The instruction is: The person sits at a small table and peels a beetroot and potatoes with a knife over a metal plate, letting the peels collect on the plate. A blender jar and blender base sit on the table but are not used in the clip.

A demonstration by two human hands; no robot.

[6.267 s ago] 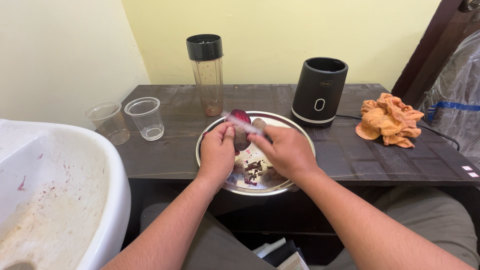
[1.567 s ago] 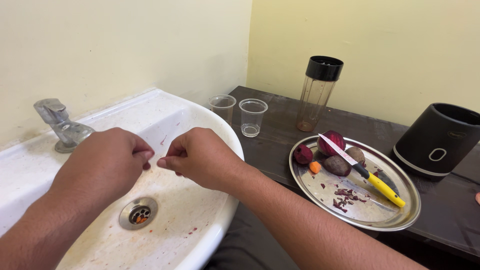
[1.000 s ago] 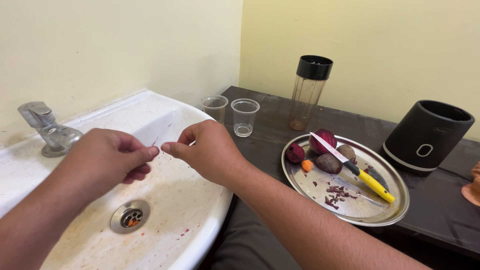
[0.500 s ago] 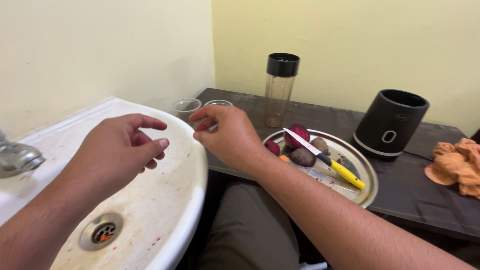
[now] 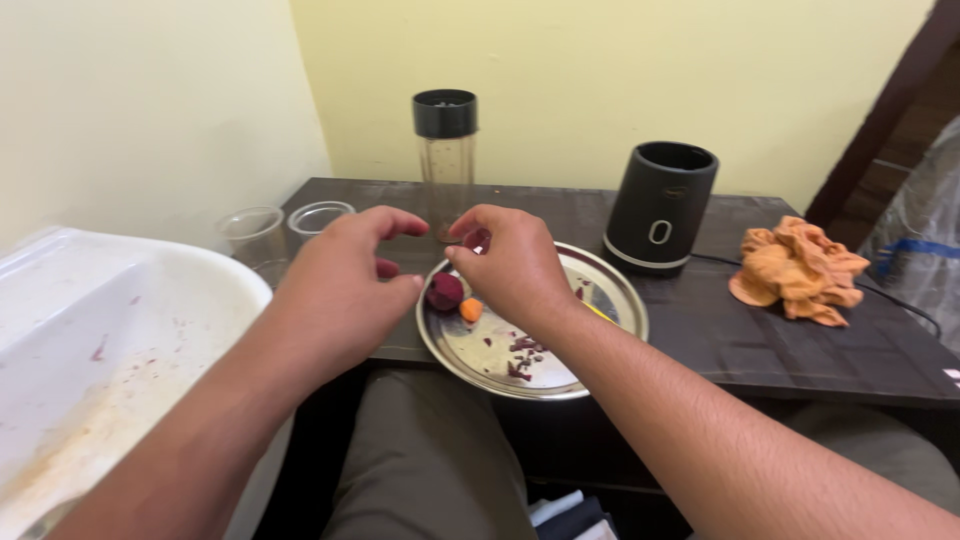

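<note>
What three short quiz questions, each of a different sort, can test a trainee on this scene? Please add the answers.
1. True or false: the knife is in the left hand.
2. What lies right of the blender base? A) orange cloth B) sponge C) bowl
3. Fill in: the beet piece and the small orange piece lie on a round metal ____.

Key: 1 false; 2 A; 3 plate.

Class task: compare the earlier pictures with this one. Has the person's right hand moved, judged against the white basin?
Yes. The right hand has left the white basin and now hangs over the round steel plate on the dark table.
</note>
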